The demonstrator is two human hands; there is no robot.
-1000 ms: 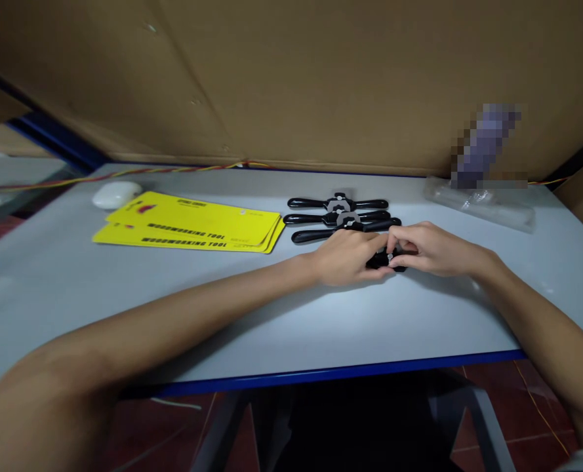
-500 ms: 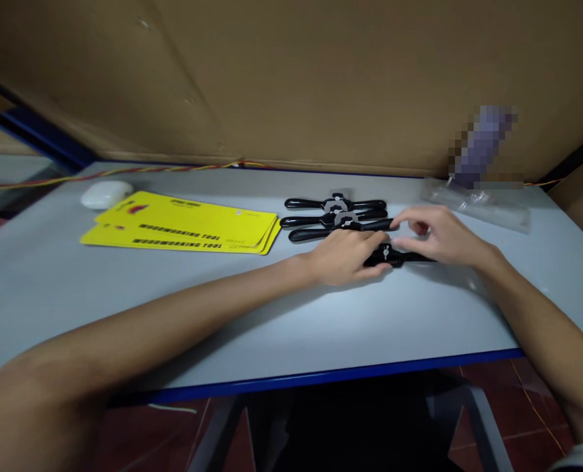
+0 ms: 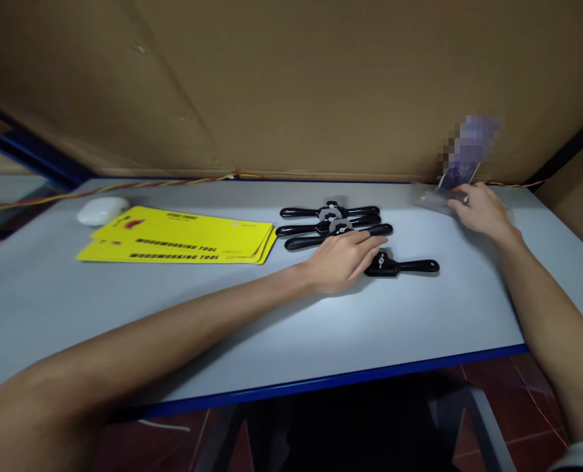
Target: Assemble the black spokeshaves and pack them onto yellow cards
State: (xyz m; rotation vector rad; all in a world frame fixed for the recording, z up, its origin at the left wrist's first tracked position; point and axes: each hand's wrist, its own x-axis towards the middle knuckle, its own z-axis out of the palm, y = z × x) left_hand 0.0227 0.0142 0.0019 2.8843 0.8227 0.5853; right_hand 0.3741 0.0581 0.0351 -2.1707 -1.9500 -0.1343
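Observation:
My left hand (image 3: 340, 262) lies over the left end of the nearest black spokeshave (image 3: 382, 263), its fingers closed around that end. The spokeshave's right handle shows bare; the left one is hidden under the hand. Just behind, several more black spokeshaves (image 3: 301, 229) lie side by side, close to my fingertips. At the back right, my right hand (image 3: 482, 208) is closed on a clear plastic bag (image 3: 426, 195), its thumb and fingers at the bag's right part.
Yellow printed cards (image 3: 187, 239) lie stacked on the left, beside a white rounded case (image 3: 103, 211). A pixelated purple item (image 3: 468, 151) stands against the cardboard wall (image 3: 296, 85). Twisted wires (image 3: 173, 184) run along the rear edge of the table (image 3: 252, 341).
My right hand has left the nearest spokeshave and moved right and back to the plastic bag, which has shifted. My left hand stays over the spokeshave.

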